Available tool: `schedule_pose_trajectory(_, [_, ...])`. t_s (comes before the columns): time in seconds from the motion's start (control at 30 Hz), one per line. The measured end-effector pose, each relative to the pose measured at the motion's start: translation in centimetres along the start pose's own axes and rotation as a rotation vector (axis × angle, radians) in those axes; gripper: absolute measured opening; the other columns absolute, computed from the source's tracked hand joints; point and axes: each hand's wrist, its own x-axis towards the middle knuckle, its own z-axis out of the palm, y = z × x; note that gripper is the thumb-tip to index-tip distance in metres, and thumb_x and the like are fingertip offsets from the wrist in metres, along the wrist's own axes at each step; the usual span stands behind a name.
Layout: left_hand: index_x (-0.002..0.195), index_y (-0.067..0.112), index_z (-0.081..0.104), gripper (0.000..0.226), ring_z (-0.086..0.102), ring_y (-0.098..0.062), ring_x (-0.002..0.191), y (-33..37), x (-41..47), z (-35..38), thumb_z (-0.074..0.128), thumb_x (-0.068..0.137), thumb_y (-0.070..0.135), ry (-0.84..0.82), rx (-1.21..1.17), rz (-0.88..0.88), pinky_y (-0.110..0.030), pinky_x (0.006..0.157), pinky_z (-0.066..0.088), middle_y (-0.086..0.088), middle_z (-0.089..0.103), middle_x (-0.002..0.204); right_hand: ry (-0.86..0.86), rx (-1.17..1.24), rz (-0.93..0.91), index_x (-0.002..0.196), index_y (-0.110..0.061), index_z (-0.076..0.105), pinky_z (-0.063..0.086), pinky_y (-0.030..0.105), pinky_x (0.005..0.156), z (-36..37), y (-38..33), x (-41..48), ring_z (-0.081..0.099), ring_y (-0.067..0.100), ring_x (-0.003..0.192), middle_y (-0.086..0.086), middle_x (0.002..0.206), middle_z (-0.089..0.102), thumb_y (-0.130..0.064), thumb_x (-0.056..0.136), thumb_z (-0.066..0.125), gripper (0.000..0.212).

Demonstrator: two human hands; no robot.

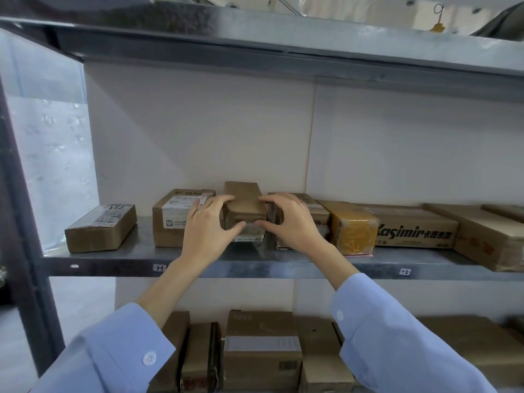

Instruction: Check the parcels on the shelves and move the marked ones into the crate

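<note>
Both hands are clamped on a small plain brown cardboard parcel [245, 204] that sits on the grey metal middle shelf [113, 266], stacked on a lower package in clear greyish wrapping [249, 236]. The left hand [208, 224] curls its fingers over the parcel's top left edge with the thumb at the front, and the right hand [287, 219] mirrors that grip on the other side. The likeliest slip, as I judge it, is that the wrapped package gets dragged forward with the lift, because both thumbs press close to the seam between the two; it lies near the shelf's front lip and could tip off toward the cardboard boxes on the lower shelf [261, 350]. The neighbours are also tight: a white-labelled cardboard box [170, 219] stands just beside the left hand, and a taped brown box [309, 207] sits right behind the right hand's knuckles, so a sideways pull could skew either one. Misjudging the mark is another risk, since the faces of the brown parcel turned toward the camera show no label or mark at all. Its underside and rear are hidden, as is most of the taped brown box. The print on the white labels is too blurred to read, and the crate is nowhere in view.
</note>
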Motion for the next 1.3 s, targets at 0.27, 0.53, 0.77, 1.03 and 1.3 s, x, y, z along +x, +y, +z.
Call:
schedule_pose_trajectory(0.27, [0.133,0.025,0.053,0.061,0.054,-0.01,0.12,1.1,2.0,-1.2,0.08,0.078,0.032,0.041,-0.345,-0.028,-0.039,0.103,0.048,0.009,0.058,0.131,0.14,0.318,0.042,0.131,-0.029,0.057,0.043,0.025,0.1,-1.7,-2.0,0.8,0.053,0.006,0.119,-0.017,0.129,0.057,-0.028,0.083,0.077,0.051])
schedule_pose_trajectory(0.53, [0.123,0.027,0.06,0.042,0.058,-0.007,0.113,1.9,3.0,-1.7,0.073,0.085,0.036,0.061,-0.514,-0.107,-0.034,0.101,0.05,0.014,0.06,0.123,0.158,0.492,0.061,0.127,-0.029,0.06,0.05,0.028,0.1,-1.8,-2.4,1.0,0.058,0.01,0.117,-0.006,0.134,0.057,-0.023,0.084,0.076,0.046])
schedule_pose_trajectory(0.77, [0.115,0.029,0.057,0.035,0.057,-0.003,0.108,2.1,3.0,-2.0,0.074,0.085,0.025,0.085,-0.517,-0.122,-0.026,0.097,0.048,0.018,0.057,0.118,0.15,0.531,0.105,0.123,-0.028,0.056,0.053,0.02,0.092,-2.3,-3.2,1.0,0.057,0.008,0.114,-0.007,0.133,0.056,-0.022,0.09,0.07,0.036])
schedule_pose_trajectory(1.03, [0.141,0.026,0.041,0.076,0.045,0.02,0.11,1.4,3.0,-2.2,0.082,0.077,0.014,-0.018,-0.465,-0.085,-0.009,0.092,0.035,0.022,0.044,0.134,0.051,0.555,0.086,0.146,-0.035,0.034,0.05,0.035,0.102,-2.4,-3.1,0.8,0.052,0.017,0.126,-0.013,0.141,0.042,-0.007,0.083,0.076,0.081])
schedule_pose_trajectory(1.3, [0.151,0.023,0.029,0.087,0.048,-0.003,0.12,1.9,3.2,-2.5,0.079,0.08,0.014,-0.064,-0.564,-0.151,-0.008,0.089,0.039,0.02,0.039,0.135,0.056,0.589,0.143,0.153,-0.033,0.024,0.052,0.033,0.097,-2.5,-2.9,1.0,0.057,0.017,0.118,-0.009,0.132,0.048,-0.01,0.083,0.077,0.09])
